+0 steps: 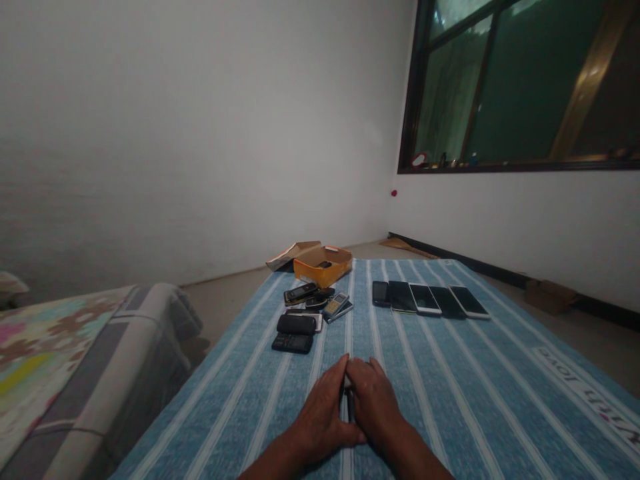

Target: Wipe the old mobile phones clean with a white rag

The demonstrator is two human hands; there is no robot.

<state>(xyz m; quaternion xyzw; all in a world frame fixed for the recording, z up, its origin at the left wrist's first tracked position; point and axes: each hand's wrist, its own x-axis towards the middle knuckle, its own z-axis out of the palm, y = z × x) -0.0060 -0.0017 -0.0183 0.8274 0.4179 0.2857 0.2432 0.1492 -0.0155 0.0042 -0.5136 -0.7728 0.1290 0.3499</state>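
My left hand [324, 410] and my right hand [376, 400] lie side by side, palms down, on a blue striped cloth [450, 393]. Their fingers are stretched forward and touch at the tips. A thin dark object [350, 403] shows in the gap between them; I cannot tell whether either hand grips it. Ahead of my hands lies a pile of small keypad phones [310, 310]. To its right, several flat smartphones [430, 299] lie in a row, screens up.
An open orange cardboard box [323, 265] with its lid beside it stands at the cloth's far end. A folded patterned mattress [75, 360] lies at the left. White walls stand behind, and a dark window [525, 87] is at the upper right.
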